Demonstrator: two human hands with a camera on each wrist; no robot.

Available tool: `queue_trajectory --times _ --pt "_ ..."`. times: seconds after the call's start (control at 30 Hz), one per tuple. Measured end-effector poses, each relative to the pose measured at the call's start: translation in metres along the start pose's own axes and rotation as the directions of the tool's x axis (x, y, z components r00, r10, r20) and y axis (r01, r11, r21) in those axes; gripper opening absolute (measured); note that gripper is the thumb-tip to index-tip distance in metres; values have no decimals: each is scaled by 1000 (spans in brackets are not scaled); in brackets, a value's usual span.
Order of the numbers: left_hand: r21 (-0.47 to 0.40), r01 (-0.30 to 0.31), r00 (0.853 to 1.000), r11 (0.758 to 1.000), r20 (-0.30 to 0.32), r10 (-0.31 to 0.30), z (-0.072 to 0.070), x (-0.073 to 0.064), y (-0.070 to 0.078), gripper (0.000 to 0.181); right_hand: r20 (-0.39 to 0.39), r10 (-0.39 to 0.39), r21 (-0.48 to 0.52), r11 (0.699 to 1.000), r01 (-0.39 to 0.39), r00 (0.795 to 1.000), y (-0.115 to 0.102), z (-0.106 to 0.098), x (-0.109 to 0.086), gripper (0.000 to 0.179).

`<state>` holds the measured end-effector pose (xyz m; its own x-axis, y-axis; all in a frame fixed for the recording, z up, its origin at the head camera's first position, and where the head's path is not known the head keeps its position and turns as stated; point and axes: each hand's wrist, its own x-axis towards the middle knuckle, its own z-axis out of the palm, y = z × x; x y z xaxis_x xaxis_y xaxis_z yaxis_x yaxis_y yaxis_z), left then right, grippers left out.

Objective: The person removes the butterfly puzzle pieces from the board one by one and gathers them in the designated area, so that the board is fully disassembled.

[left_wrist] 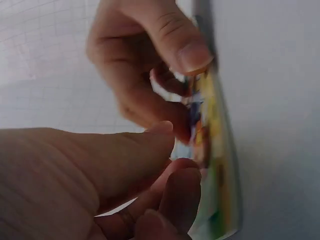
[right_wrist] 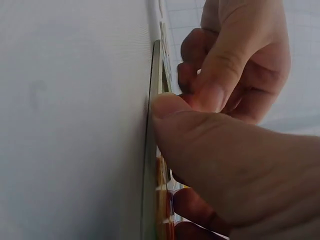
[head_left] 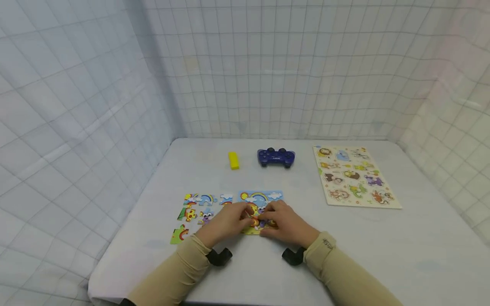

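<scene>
A colourful jigsaw puzzle (head_left: pixel 261 196) with a rainbow and cartoon animals lies on the white table, partly covered by both hands. Over its left side, my left hand (head_left: pixel 229 221) brings thumb and fingertips together. A small orange-red puzzle piece (head_left: pixel 254 217) shows at these fingertips, mostly hidden. From the right, my right hand (head_left: pixel 285 222) rests its fingertips on the picture. Its thumb (right_wrist: pixel 170 106) touches the board's near edge in the right wrist view. Loose puzzle pieces (head_left: pixel 206 216) lie spaced out to the left, some hidden behind the left hand.
Behind the puzzle lie a yellow block (head_left: pixel 233 160) and a dark blue game controller (head_left: pixel 276 157). At the right is a larger board with animal pictures (head_left: pixel 352 175). Grid-patterned white cloth (head_left: pixel 283 76) hangs around the table.
</scene>
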<state>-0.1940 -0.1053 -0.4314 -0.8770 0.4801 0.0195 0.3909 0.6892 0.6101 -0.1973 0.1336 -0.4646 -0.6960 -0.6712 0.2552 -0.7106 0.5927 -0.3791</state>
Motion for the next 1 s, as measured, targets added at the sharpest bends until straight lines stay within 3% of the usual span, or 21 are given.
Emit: queue_trajectory --times 0.2,0.33,0.47,0.7,0.83,1.0 --pt "48 28 999 998 -19 -27 13 6 -2 13 -17 22 96 995 -21 1000 -1 -1 4 43" --pt "58 -5 999 998 -44 8 15 5 -2 19 0 125 97 987 -125 992 4 -14 0 50" --pt "44 -32 999 999 -38 34 17 6 -2 16 51 211 67 974 -215 976 12 -24 -3 45" --pt "70 -73 997 995 -31 76 19 6 -4 12 88 197 27 979 -200 976 16 -27 -5 40" --pt "94 -33 998 995 -57 38 21 3 -2 11 95 199 -8 980 -199 975 15 -25 -6 38" --pt "190 46 995 981 -100 -28 22 1 1 9 101 198 -16 980 -197 975 12 -27 -6 35"
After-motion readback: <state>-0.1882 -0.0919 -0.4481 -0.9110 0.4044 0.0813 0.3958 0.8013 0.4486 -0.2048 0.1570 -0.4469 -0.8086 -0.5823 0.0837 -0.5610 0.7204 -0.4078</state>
